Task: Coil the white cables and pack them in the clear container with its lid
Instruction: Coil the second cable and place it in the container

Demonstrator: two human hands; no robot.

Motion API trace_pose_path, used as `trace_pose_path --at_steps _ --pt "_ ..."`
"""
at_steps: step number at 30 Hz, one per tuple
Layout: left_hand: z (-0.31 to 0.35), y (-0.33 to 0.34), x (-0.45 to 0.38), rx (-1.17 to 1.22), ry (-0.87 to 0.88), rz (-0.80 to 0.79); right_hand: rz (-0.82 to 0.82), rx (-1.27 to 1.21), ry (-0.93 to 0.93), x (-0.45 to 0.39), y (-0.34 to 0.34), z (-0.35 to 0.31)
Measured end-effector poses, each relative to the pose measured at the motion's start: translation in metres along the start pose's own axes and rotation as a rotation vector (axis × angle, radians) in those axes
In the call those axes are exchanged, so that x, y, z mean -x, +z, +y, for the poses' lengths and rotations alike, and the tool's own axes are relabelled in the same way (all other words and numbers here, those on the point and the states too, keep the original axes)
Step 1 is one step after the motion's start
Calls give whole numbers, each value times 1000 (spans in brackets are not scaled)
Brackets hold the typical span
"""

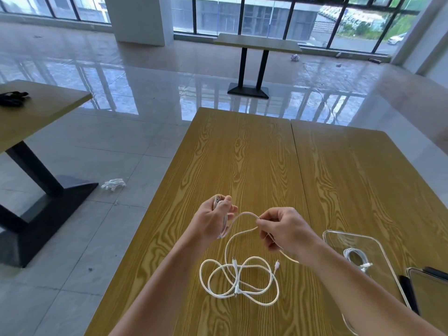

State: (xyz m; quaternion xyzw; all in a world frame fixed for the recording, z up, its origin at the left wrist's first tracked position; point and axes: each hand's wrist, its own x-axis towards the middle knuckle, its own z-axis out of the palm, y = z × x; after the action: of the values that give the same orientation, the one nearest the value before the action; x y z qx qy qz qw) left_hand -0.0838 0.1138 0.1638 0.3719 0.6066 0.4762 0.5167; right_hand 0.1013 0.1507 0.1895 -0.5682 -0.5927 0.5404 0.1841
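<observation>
Both hands are gripping the thin white braided cable (238, 277): left hand (213, 223) is clutching gathered loops; right hand (282, 229) is pinching the next bend, feeding slack off the yellow wood-grain worktop (242, 161).

Light: bright daylight comes from the windows (266, 15) in front of me.
Glare: the floor (121, 98) reflects the window frames strongly.
Shadows: soft and weak under my hands.
Sharpness: mostly clear, the far view slightly washed.
Edges: straight lines bend at the borders.

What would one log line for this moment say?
left hand: grips coiled end | right hand: pinches white cable | clear container: one coil inside
</observation>
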Motion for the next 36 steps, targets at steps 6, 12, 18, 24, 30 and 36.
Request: trace_pose_path --at_steps 6,12,18,24,30,36 --pt "-1 4 3 96 13 0 -168 -312 -85 12 9 -12" --pt "-3 8 3 207 29 -45 -334 -400 -155 19 18 -13" --pt "-2 13 4 353 49 -118 -162 -292 -142 19 29 -16" --pt "-2 19 7 297 116 -47 -115 -206 -177 18 41 -18" --pt "4 12 2 434 93 93 -242 -63 -200 21 37 -7" --pt "14 -9 -9 556 20 196 -520 238 -28 21 21 4"
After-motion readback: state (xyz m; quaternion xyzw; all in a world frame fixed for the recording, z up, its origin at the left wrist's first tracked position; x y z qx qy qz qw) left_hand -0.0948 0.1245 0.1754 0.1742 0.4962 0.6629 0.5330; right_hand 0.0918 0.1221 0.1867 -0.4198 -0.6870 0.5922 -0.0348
